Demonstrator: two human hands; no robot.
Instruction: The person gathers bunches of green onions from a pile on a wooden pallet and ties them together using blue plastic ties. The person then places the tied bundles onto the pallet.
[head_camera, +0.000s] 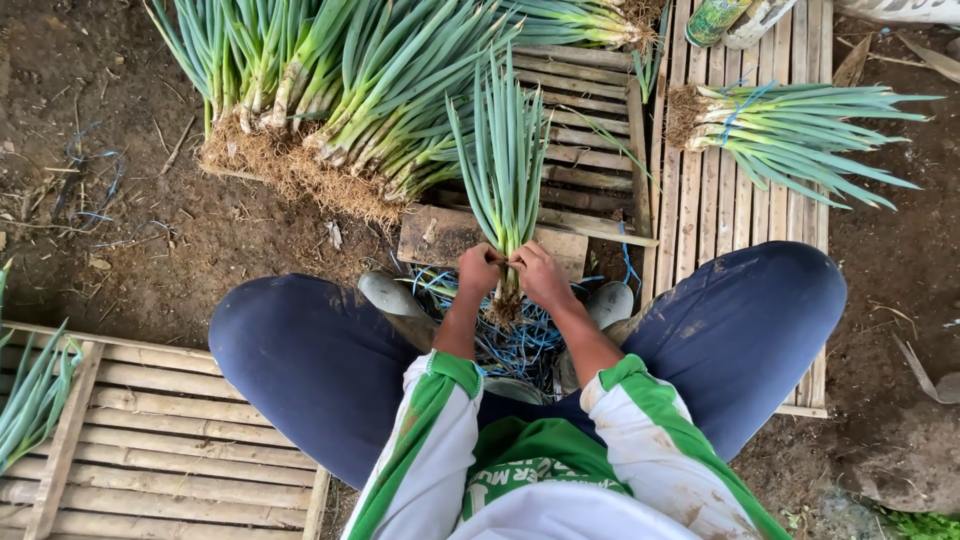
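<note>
Green onion pile (350, 100) beyond hands' bunch (505, 170); blue strings (510, 345) beneath

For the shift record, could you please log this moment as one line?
left hand: grips bunch | right hand: grips bunch | green onion bunch: upright, between knees | blue string: below

Both hands, left hand (479, 268) and right hand (541, 275), apparently grip an upright scallion bunch (507, 170).
</note>
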